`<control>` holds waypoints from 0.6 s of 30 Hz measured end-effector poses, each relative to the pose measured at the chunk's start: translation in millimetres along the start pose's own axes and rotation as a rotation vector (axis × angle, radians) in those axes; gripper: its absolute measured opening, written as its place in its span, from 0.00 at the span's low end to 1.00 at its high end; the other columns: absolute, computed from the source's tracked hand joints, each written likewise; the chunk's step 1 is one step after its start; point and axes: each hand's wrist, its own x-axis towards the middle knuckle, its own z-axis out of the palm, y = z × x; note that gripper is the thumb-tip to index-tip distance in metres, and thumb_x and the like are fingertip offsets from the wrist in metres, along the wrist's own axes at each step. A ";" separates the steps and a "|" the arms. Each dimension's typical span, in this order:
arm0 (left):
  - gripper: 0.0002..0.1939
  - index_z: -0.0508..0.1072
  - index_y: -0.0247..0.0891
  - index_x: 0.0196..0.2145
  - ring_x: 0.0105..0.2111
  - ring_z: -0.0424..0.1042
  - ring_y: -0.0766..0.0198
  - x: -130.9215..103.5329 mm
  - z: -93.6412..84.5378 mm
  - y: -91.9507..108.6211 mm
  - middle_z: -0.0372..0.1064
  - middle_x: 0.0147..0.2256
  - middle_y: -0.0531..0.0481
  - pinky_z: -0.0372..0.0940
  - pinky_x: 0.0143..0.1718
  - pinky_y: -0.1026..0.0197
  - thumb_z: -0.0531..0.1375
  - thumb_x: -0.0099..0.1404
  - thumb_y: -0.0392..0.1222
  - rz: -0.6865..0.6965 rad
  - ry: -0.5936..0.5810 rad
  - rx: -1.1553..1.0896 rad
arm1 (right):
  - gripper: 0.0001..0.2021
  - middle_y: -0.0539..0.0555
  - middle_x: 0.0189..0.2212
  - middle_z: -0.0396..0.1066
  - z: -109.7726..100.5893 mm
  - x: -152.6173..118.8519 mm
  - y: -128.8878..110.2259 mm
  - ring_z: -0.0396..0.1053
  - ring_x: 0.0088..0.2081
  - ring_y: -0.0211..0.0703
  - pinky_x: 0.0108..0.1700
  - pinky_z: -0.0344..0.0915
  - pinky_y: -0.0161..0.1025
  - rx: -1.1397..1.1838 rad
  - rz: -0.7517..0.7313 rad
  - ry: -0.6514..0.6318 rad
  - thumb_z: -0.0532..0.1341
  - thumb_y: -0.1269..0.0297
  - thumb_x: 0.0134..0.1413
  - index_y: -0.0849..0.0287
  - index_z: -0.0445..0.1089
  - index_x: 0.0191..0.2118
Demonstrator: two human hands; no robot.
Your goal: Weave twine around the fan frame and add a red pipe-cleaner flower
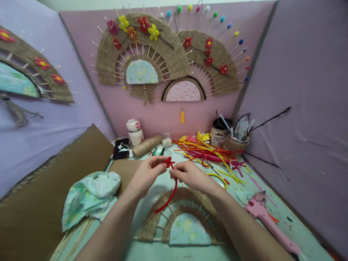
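Two hands meet above the middle of the table, both pinching one red pipe cleaner [170, 181]. The left hand [148, 173] closes thumb and fingertips on its twisted upper end, where the wire is bunched into small loops; the right hand [189, 174] grips the same knot from the other side, fingers curled tight around it. From the pinch the free length of the pipe cleaner hangs down in a curve and ends over the left part of a half-finished jute fan [185, 217], which lies flat on the table just under the wrists, with wooden sticks showing as spokes and a pale flowered cloth half-disc at its centre.

Left of the fan lies a crumpled piece of green flowered cloth [91, 197], partly on a brown sheet of cardboard [35, 214], with a bundle of thin bamboo sticks [70, 239] sticking out beneath it. Right of the fan lies a pink glue gun [268, 221]. Behind the hands spreads a heap of coloured pipe cleaners [212, 154], mostly red, yellow and pink. Further back stand a roll of jute twine [146, 145], a white jar [135, 132], a black phone [121, 148] and a pot with twigs [236, 141]. Finished fans with flowers [168, 54] hang on the pink back wall.
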 end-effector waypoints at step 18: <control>0.12 0.72 0.34 0.30 0.25 0.67 0.66 4.1 2.7 -8.9 0.70 0.25 0.50 0.62 0.29 0.63 0.65 0.50 0.44 0.108 0.029 0.075 | 0.17 0.49 0.19 0.64 1.7 -2.5 -3.8 0.56 0.21 0.32 0.22 0.49 0.31 0.052 0.012 -0.014 0.55 0.54 0.53 0.63 0.71 0.26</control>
